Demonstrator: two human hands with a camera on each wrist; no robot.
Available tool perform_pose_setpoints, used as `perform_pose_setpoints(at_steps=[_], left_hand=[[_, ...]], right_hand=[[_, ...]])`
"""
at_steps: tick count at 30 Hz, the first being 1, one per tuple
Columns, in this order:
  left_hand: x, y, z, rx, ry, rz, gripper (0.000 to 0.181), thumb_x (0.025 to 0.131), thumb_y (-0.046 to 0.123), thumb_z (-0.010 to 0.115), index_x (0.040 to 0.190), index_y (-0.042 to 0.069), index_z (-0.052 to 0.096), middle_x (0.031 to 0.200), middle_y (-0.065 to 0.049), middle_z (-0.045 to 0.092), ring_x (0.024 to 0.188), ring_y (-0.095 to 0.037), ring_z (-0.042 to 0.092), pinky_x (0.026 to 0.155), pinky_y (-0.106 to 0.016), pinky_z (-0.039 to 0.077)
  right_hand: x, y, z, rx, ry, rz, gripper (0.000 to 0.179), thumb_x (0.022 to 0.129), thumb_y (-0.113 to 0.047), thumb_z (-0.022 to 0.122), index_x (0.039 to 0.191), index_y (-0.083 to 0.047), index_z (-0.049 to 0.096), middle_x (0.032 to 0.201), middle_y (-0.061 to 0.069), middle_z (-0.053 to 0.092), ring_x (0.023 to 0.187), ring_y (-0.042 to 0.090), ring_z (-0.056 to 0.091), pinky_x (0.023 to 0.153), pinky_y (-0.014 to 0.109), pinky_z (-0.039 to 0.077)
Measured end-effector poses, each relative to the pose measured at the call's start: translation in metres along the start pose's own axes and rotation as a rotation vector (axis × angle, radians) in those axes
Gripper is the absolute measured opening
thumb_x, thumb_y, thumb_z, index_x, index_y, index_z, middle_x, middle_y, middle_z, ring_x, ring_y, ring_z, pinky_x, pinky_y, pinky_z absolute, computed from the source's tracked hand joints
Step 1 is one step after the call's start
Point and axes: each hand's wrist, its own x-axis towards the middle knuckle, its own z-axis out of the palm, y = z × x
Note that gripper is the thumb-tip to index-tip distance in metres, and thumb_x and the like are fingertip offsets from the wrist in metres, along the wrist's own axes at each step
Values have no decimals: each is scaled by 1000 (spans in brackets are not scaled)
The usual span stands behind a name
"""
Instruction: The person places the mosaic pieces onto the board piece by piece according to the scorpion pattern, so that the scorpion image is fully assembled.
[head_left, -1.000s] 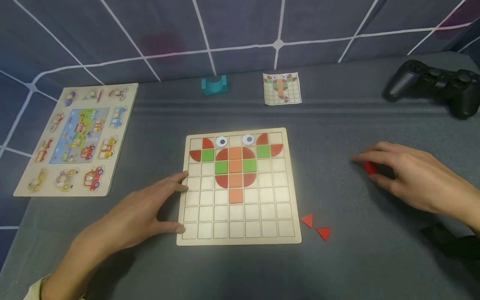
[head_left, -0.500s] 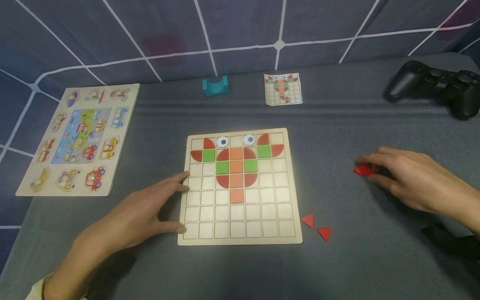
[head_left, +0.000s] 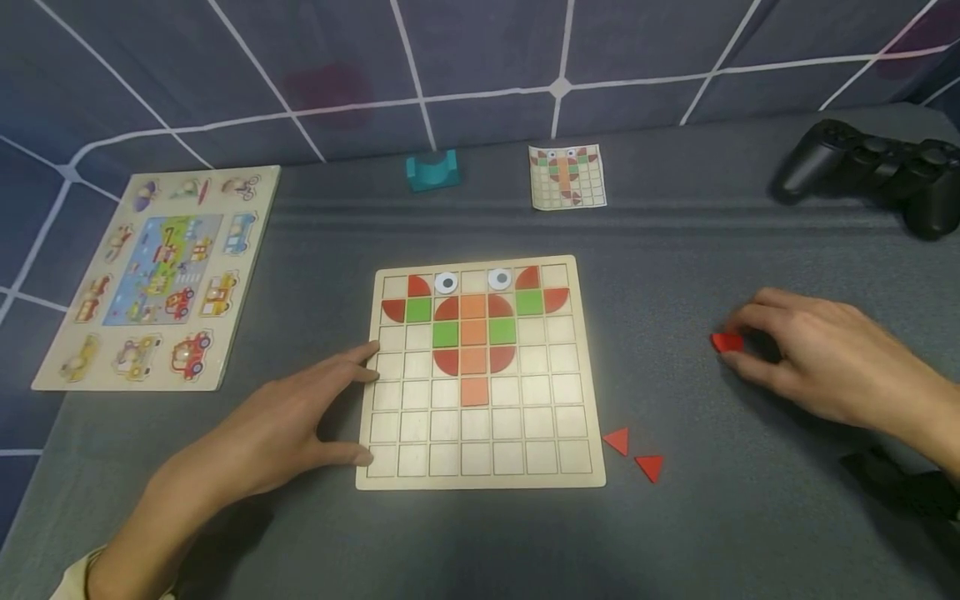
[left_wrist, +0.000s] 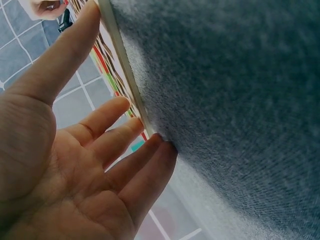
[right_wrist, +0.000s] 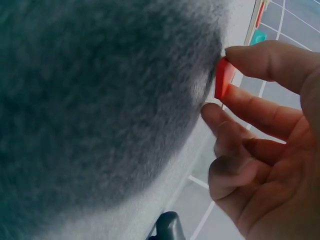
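Note:
A square wooden grid board (head_left: 412, 427) lies in the middle of the head view. Red rounded pieces, green squares (head_left: 445, 334), orange squares (head_left: 474, 332) and two round eye pieces (head_left: 446, 283) sit in its upper cells. My left hand (head_left: 288, 421) touches the board's left edge with spread, fairly straight fingers and thumb. Off to the right, my right hand (head_left: 825, 350) pinches a small red piece (head_left: 726, 342) between thumb and finger, close over the grey surface. That red piece (right_wrist: 222, 77) shows edge-on in the right wrist view. Two red triangles (head_left: 617, 441) lie beside the board's lower right corner.
A small pattern card (head_left: 567, 177) lies behind the board, with a teal holder (head_left: 432, 172) left of it. At the far left is a vehicle puzzle board (head_left: 112, 342). A black game controller (head_left: 870, 171) rests at the back right.
In my right hand the red piece has turned and now shows at the fingertips, where before it was partly covered by the fingers. The left hand and board stay in place.

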Motion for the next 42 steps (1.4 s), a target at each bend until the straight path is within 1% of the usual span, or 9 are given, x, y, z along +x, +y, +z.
perform_pose_setpoints(at_steps=[9,15,22,27,30,32,35,38,42], left_hand=[[1,0,0,5,-9,-13,90,70,46,88,144,15,46,154,-8,40,138,-33,39,103,-59,39],[0,-1,0,5,-12,-15,86,70,47,87,141,16,50,155,-7,38,138,-33,39,102,-60,39],[0,0,0,6,-15,-17,80,70,48,87,135,15,54,157,-6,35,138,-34,40,101,-60,40],[1,0,0,8,-11,-12,78,70,49,86,133,15,55,157,-5,34,138,-33,40,101,-59,41],[1,0,0,7,-11,-9,78,70,49,86,133,15,55,157,-5,34,138,-33,40,101,-59,41],[1,-1,0,8,-9,-5,78,71,49,86,134,14,55,157,-5,34,138,-33,40,101,-58,41],[1,-1,0,17,-5,7,77,71,47,86,134,14,55,156,-5,36,137,-32,41,101,-58,42],[1,-1,0,25,1,20,76,71,45,87,133,14,55,155,-6,37,136,-33,42,101,-57,42],[1,-1,1,23,7,25,75,71,43,88,132,14,55,155,-6,38,137,-33,42,102,-56,41]], right_hand=[[4,-19,1,161,75,-103,35,74,-14,85,106,-12,72,73,-14,50,59,0,38,50,23,30],[11,-45,0,295,100,-181,40,75,-17,86,111,-16,69,82,-18,58,55,-5,37,47,19,32],[24,-77,0,386,35,-281,36,78,-20,84,111,-16,69,87,-18,63,60,-4,45,53,20,41],[35,-102,4,460,-87,-331,34,81,-20,82,113,-14,70,90,-15,66,65,-1,50,59,23,48],[40,-117,7,481,-165,-338,34,83,-21,81,114,-13,70,91,-14,66,69,1,54,64,24,50],[43,-125,10,479,-182,-357,30,83,-20,80,111,-13,70,88,-15,65,70,2,55,66,24,52],[50,-138,13,457,-164,-396,27,84,-20,79,108,-13,70,87,-14,65,72,3,57,69,25,52],[57,-151,16,421,-127,-446,23,85,-21,77,105,-13,69,84,-13,64,70,2,55,66,23,51],[65,-167,19,386,-98,-488,16,84,-19,75,97,-15,66,73,-15,57,63,2,49,54,21,43]])
